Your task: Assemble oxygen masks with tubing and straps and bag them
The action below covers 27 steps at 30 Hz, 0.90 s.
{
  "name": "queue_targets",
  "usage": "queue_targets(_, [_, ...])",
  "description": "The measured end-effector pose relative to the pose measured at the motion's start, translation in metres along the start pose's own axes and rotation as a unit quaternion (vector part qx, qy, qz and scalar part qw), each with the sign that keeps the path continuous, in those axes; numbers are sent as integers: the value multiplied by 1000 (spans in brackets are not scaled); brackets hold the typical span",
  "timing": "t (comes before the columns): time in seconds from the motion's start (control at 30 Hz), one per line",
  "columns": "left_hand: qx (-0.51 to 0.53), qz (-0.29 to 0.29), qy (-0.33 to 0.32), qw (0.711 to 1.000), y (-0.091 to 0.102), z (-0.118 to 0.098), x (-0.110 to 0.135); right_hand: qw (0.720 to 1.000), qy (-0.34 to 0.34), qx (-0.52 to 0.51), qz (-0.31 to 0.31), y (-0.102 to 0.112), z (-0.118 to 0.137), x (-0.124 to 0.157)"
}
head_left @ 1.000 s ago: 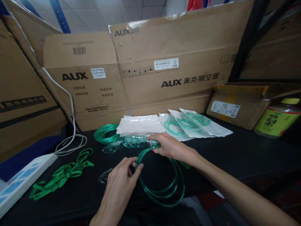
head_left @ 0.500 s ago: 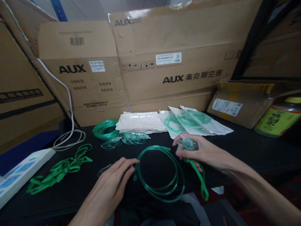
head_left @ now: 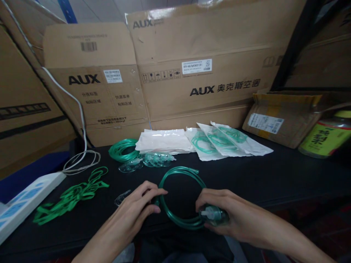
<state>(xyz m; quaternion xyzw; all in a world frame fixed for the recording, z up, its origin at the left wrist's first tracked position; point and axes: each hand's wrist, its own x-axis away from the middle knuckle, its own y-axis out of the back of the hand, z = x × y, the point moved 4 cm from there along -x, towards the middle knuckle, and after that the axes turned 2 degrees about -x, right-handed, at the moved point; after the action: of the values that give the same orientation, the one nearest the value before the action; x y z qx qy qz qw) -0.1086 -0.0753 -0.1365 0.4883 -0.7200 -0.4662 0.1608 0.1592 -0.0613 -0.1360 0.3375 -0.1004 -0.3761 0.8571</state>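
Observation:
A coil of green plastic tubing (head_left: 179, 223) lies near the table's front edge. My left hand (head_left: 141, 204) is at the coil's left side, index finger across the tubing and thumb just below, with a tube end between them. My right hand (head_left: 223, 204) is closed around a clear oxygen mask (head_left: 214, 214) with a pale connector, its fingertips against the coil's right side. The green strap on this mask is hidden now. Left of my left hand lie small clear loops (head_left: 122, 197) and a bunch of green elastic straps (head_left: 72, 201).
Behind the coil are several clear masks (head_left: 156, 159), another green tubing coil (head_left: 122, 150), white pouches (head_left: 164, 140) and bagged tubing (head_left: 204, 144). A power strip (head_left: 30, 201) lies left. Cardboard boxes (head_left: 205, 84) wall the back; a small carton (head_left: 274, 118) and a jar (head_left: 323, 138) stand right.
My right hand has moved down and left with the mask, onto the coil's right side. The coil has become rounder and tighter. My left index finger now reaches over the tubing.

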Motion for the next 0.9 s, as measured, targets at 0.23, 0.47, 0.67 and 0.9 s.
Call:
queue_targets(0.23, [10,8,-8,1000,-1,-2,-9,1000,-11,23,-12,-5,5,0])
queue_targets(0.47, [-18,-48,15,999,7,-22,-29,999,-26,1,-26,-4,-1,4])
queue_targets(0.67, [-159,-17,-105,982,-20,-49,-106,999,-21,28,-13,-5,5,3])
queue_targets(0.9, [-215,16,-81,973,-39,-31,-119,996,25,43,-79,23,-2,0])
